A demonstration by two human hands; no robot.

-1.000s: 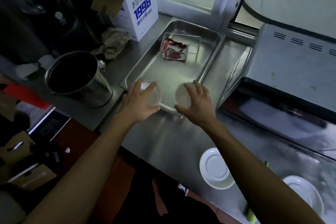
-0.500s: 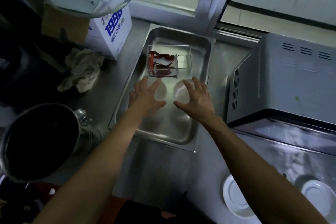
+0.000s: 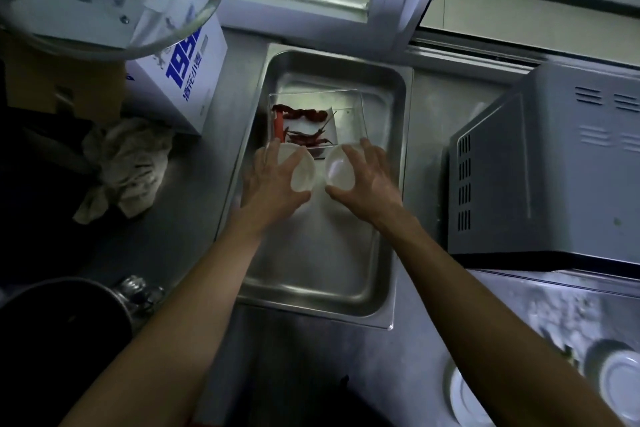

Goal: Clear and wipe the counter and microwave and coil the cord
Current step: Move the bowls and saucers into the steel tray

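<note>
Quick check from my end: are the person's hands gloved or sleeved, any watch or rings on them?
Both are bare. The left hand and right hand wear no gloves, and no ring, watch or band shows. The forearms are uncovered all the way down to the frame's lower edge; no sleeve is in view.

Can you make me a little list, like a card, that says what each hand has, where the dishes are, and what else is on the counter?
left hand: grips a small white dish
right hand: grips a second small white dish
where: both dishes over the metal tray
also in tray: clear box with dried red chillies
right of tray: microwave
left of tray: crumpled cloth, white carton
near edge, right: two white plates on the counter
</note>
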